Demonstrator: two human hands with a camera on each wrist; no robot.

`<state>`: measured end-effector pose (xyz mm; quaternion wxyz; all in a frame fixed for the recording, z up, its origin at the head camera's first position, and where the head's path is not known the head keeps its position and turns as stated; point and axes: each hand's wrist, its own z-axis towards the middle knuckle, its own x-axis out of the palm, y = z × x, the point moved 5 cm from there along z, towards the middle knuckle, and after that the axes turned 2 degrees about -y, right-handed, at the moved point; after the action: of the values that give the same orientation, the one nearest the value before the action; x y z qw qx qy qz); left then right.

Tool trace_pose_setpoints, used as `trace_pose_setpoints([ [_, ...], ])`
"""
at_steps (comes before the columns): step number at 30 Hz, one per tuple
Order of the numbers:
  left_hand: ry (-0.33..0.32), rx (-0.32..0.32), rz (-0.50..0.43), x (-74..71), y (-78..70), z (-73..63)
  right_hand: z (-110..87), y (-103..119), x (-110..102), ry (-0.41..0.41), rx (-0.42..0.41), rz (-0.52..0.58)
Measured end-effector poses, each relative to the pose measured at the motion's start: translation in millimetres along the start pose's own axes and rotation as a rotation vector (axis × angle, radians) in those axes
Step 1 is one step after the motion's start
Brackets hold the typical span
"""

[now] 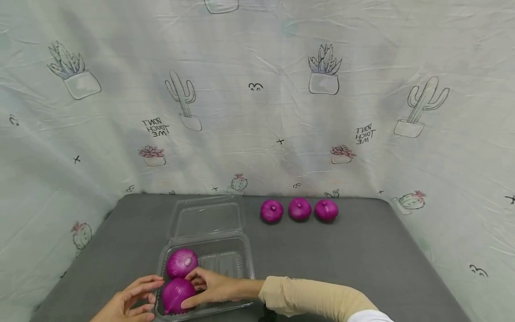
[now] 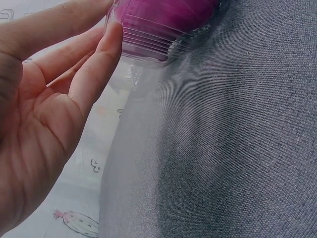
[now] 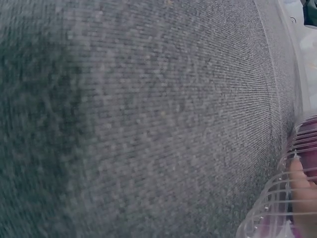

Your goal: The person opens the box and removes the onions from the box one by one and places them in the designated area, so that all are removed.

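A clear plastic clamshell container (image 1: 246, 250) lies with its lid (image 1: 209, 219) folded back, away from me. Two red onions stand along its left side, a far onion (image 1: 179, 264) and a near onion (image 1: 175, 296). My right hand (image 1: 217, 286) reaches in from the right and holds the near onion between thumb and fingers. In the right wrist view, part of the right hand (image 3: 303, 198) shows through the ribbed wall. Outside the left wall is my left hand (image 1: 130, 302), fingers loosely extended. In the left wrist view its fingertips touch the container wall.
Three more red onions, a left one (image 1: 272, 211), a middle one (image 1: 299, 209) and a right one (image 1: 326, 210), sit in a row at the back of the grey table (image 1: 322, 255). A patterned white curtain (image 1: 257, 112) rises behind and at both sides.
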<state>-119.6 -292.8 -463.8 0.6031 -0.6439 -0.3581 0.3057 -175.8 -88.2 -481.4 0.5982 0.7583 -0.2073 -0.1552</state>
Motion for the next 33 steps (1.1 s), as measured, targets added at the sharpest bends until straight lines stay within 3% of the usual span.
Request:
trace_pose_setpoints([
  [6, 0.024, 0.004, -0.053, 1.5, -2.7, 2.9, -4.0, 5.4, -2.9, -0.033, -0.039, 0.007],
  [13, 0.021, 0.013, -0.026, 1.5, -3.3, 5.8, -8.2, 11.2, -9.3, -0.085, -0.090, 0.006],
  [20, -0.015, -0.036, 0.008, -1.1, 0.2, 6.0, -14.0, 10.5, -16.3, -0.076, -0.076, -0.110],
  [23, 0.004, -0.017, 0.009, -0.5, 1.1, 5.6, -16.5, 11.0, -19.5, -0.062, -0.108, -0.153],
  [25, 0.020, -0.002, 0.004, 0.1, 2.0, 5.1, -18.3, 12.0, -21.8, -0.073, -0.152, -0.224],
  [27, 0.025, 0.010, 0.022, 0.1, 3.1, 4.7, -21.1, 15.2, -23.7, -0.099, -0.222, -0.368],
  [31, -0.007, -0.029, 0.044, -3.3, 7.5, 4.6, -27.2, 23.6, -25.0, -0.154, -0.375, -0.667],
  [33, -0.004, -0.035, 0.034, -4.3, 9.3, 4.0, -30.4, 25.9, -25.6, -0.164, -0.410, -0.737],
])
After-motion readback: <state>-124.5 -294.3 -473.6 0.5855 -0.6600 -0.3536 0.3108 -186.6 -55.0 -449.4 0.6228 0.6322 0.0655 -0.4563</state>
